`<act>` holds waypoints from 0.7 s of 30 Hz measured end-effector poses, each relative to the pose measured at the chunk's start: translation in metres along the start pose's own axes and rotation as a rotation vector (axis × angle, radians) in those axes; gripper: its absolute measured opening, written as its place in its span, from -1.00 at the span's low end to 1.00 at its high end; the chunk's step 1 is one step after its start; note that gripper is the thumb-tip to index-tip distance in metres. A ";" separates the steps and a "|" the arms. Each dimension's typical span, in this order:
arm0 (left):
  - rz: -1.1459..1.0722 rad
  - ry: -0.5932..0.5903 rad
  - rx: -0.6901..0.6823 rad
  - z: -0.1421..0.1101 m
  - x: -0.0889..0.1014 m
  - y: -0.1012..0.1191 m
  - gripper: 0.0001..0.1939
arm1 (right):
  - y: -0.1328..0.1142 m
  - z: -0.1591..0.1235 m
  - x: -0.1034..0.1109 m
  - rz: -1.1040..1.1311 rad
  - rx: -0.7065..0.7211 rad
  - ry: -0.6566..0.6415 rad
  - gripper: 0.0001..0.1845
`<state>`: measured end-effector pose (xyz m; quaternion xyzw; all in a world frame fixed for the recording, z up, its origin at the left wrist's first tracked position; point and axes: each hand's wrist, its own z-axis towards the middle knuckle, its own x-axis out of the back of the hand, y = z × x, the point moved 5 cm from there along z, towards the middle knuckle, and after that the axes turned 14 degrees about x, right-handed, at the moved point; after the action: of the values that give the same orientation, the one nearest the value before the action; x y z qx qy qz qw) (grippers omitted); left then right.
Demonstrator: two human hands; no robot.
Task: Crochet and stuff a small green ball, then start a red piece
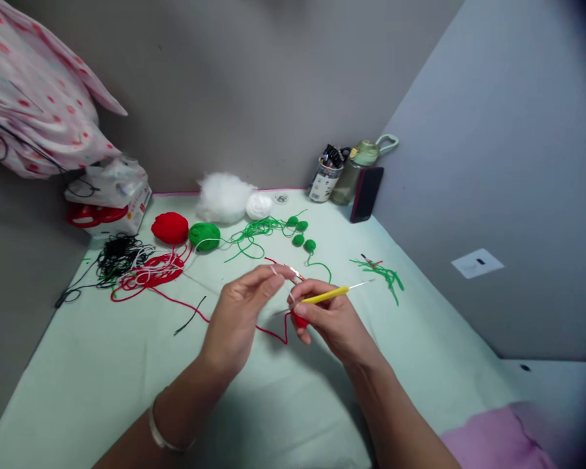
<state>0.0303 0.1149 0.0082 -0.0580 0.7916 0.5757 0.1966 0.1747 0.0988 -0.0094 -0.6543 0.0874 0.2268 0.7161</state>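
My right hand (339, 326) is closed on a crochet hook with a yellow handle (327, 296); its metal ends stick out on both sides. Under those fingers sits a small red crocheted piece (299, 320), partly hidden. My left hand (237, 312), just to the left, has thumb and forefinger pinched together on white yarn (273, 269). Some of that yarn also shows at the right fingers. Red yarn (272, 334) runs from the piece back to the left across the table. Behind the fingertips is a slim, shiny object (297, 275) that I cannot make out.
Red (170, 228), green (204, 236) and white (259, 205) yarn balls stand at the back beside white stuffing (224, 197). Tangled black yarn (120, 257) lies left. Small green pieces (299, 240) and green strands (388, 275) lie right. A phone (366, 194) leans against a bottle (349, 179).
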 end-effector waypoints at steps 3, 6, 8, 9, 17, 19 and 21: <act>-0.092 0.141 0.025 0.005 0.012 -0.002 -0.93 | -0.009 0.001 0.002 0.068 0.106 0.034 -0.77; -0.047 0.141 0.019 0.007 0.010 -0.005 -0.82 | -0.018 0.000 0.002 0.043 0.264 0.072 -0.79; -0.048 0.079 0.055 0.005 0.002 -0.009 -0.73 | -0.021 -0.004 0.000 -0.079 0.335 0.080 -0.87; -0.059 0.047 0.075 0.004 -0.003 -0.011 -0.70 | -0.023 -0.006 -0.001 -0.173 0.370 0.083 -0.91; -0.051 0.013 0.164 -0.006 -0.015 -0.012 -0.55 | -0.042 -0.021 -0.013 -1.009 0.823 0.124 -0.78; -0.029 -0.036 0.192 -0.006 -0.015 -0.013 -0.51 | -0.043 -0.026 -0.013 -1.127 0.915 0.161 -0.70; -0.040 -0.100 0.210 -0.006 -0.016 -0.013 -0.52 | -0.043 -0.032 -0.015 -1.224 0.995 0.175 -0.62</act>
<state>0.0473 0.1031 0.0040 -0.0241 0.8354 0.4879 0.2522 0.1857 0.0621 0.0316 -0.2049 -0.1409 -0.3249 0.9125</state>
